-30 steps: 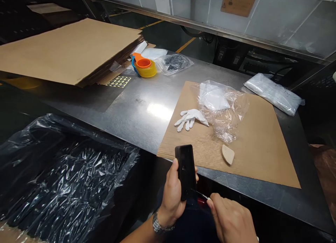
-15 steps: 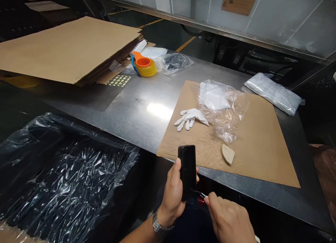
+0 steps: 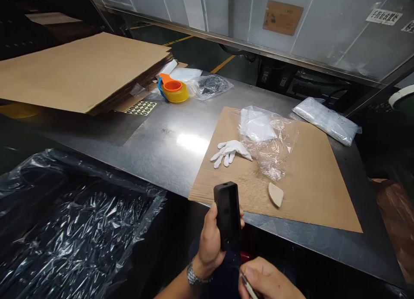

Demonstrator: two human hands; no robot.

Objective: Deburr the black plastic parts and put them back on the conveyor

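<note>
We see the left hand (image 3: 210, 241) closed around a black block (image 3: 227, 215), thumb on its near side and fingertips curling round the far edge, holding it upright just in front of the table (image 3: 168, 135) edge, below the near rim of the cardboard sheet (image 3: 310, 191). A metal watch (image 3: 195, 277) sits on that wrist. The right hand (image 3: 268, 281) is low at the bottom of the view, fingers pinched shut on a thin tool (image 3: 249, 287) with a pale shaft; its tip is clear of the block, a little below and to the right of it. On the cardboard sheet lie a white glove (image 3: 230, 151), a crumpled clear bag (image 3: 268, 139) just beside it, touching its cuff, and a small tan wedge (image 3: 275, 194) near the front edge. Farther back on the table we see a yellow and orange tape dispenser (image 3: 173, 90), a sheet of round black stickers (image 3: 140, 107) next to it, a clear bag with dark contents (image 3: 210, 84), and a flat stack of cardboard (image 3: 80, 68) at the far left. A sealed white packet (image 3: 326, 120) lies at the table's far right corner. To the left, below the table, a bin lined with clear plastic (image 3: 74, 230) holds dark material.
</note>
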